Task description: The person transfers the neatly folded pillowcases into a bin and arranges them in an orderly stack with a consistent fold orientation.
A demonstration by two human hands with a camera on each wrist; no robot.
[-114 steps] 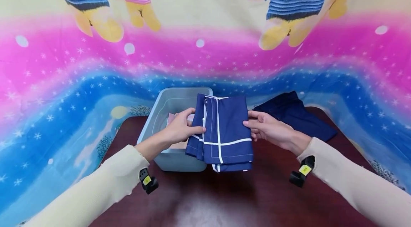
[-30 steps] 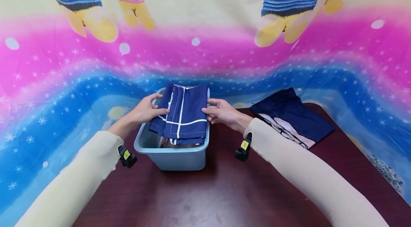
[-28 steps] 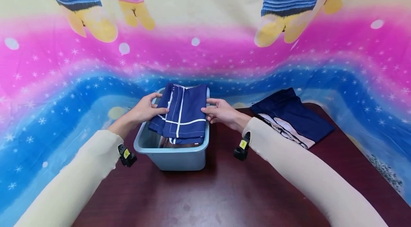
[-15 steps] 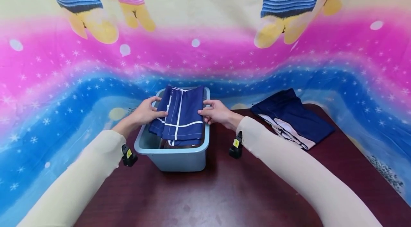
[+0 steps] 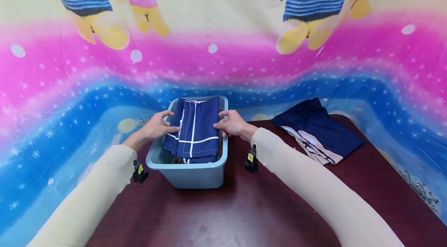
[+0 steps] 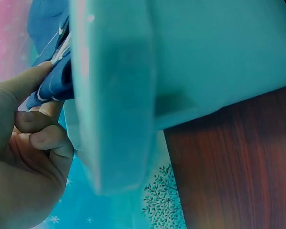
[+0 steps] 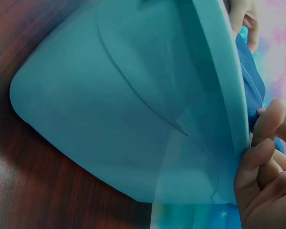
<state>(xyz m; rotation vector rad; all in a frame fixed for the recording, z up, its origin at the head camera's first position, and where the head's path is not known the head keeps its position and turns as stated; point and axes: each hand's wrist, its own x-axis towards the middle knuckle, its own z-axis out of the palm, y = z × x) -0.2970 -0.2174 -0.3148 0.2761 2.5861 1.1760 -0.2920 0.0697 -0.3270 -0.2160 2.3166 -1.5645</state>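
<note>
In the left wrist view, the left hand (image 6: 28,152) pinches the edge of the folded navy cloth (image 6: 59,88), thumb on 1 face and a finger beneath, beside the rim of the bin (image 6: 117,138); gripping just the margin probably leaves the folds undisturbed. In the right wrist view, the right hand (image 7: 267,176) has its fingers curled by the opposite rim, meeting the cloth's other side; the grip's underside is partly hidden. The head view shows both hands pinching the cloth at 2 opposite sides, likely so it stays flat and level across the bin's mouth. A second navy garment (image 5: 326,126) lies well apart on the table (image 5: 241,208), leaving the bin accessible. Against the head frame 1.0 s ago, the cloth sits lower and further left, its right edge now inside the rim, and the right hand has followed it.
</note>
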